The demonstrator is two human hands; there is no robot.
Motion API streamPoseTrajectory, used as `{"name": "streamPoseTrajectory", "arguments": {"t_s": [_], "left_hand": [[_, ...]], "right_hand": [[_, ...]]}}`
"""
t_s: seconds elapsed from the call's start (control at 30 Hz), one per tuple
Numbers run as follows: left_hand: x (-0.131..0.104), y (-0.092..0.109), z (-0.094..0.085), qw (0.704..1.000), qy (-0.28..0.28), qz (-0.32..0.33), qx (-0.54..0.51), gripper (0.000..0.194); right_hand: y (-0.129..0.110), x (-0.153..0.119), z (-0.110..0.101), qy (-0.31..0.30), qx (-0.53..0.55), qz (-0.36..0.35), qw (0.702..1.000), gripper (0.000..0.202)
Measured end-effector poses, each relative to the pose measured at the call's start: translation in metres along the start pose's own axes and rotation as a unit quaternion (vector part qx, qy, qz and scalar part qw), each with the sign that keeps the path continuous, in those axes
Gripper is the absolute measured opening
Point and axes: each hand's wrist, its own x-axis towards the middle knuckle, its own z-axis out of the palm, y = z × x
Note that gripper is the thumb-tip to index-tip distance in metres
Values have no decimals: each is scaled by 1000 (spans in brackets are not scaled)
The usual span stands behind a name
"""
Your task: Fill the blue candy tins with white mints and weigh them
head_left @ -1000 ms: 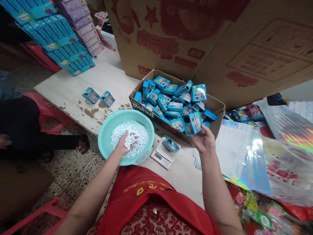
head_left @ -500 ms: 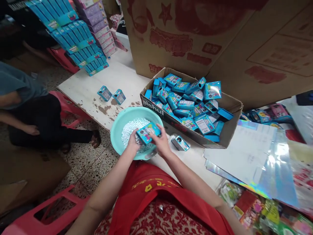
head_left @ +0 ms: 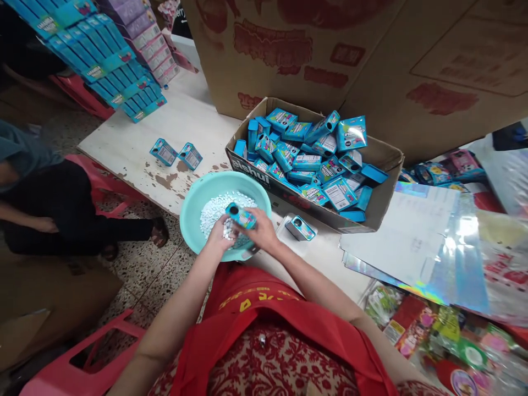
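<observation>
Since the earlier frame the small blue box (head_left: pixel 241 215) had turned from flat to end-on, its round hole facing up, over the teal bowl (head_left: pixel 193 204) of white pellets (head_left: pixel 214 210). Right hand (head_left: pixel 259 234) fingers pinched the box; left hand (head_left: pixel 220 235) cupped pellets beside it. The cardboard carton (head_left: pixel 383 159) read "aishui"; other print was unreadable.

White "eishui" runs along the cardboard tray's (head_left: pixel 264 175) side.
</observation>
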Motion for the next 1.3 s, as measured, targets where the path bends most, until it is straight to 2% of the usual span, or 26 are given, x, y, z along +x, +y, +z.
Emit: {"name": "streamPoseTrajectory", "arguments": {"t_s": [0.1, 0.17, 0.23, 0.33, 0.43, 0.53, 0.67, 0.83, 1.0, 1.3], "left_hand": [[-11, 6, 3, 1000, -8, 5, 1, 20], [-23, 13, 9, 999, -30, 35, 0, 19], [-37, 20, 19, 994, -69, 80, 2, 19], [-53, 26, 36, 979, -105, 176, 19, 24], [-54, 24, 46, 959, -73, 270, 41, 28], [-47, 18, 46, 945, -43, 318, 61, 26], [-40, 12, 44, 914, -20, 397, 84, 24], [-38, 13, 46, 900, 9, 426, 91, 21], [-40, 16, 47, 883, -9, 456, 110, 23], [-39, 19, 47, 897, 25, 431, 98, 27]], "right_hand": [[2, 12, -33, 73, 61, 48, 994, 45], [2, 16, -50, 69, 59, 55, 994, 42], [1, 15, -55, 36, 37, 48, 998, 37], [-2, 8, -41, -9, -3, 15, 1000, 33], [-5, -1, -17, -7, -38, 3, 999, 34], [-8, -4, -4, 5, -70, 5, 998, 33], [-14, -2, -3, -2, -87, -5, 996, 28], [-23, 1, -2, -31, -106, -8, 994, 34], [-28, 4, -1, -8, -105, -2, 994, 32], [-29, 7, -3, -43, -116, 12, 992, 34]]}}
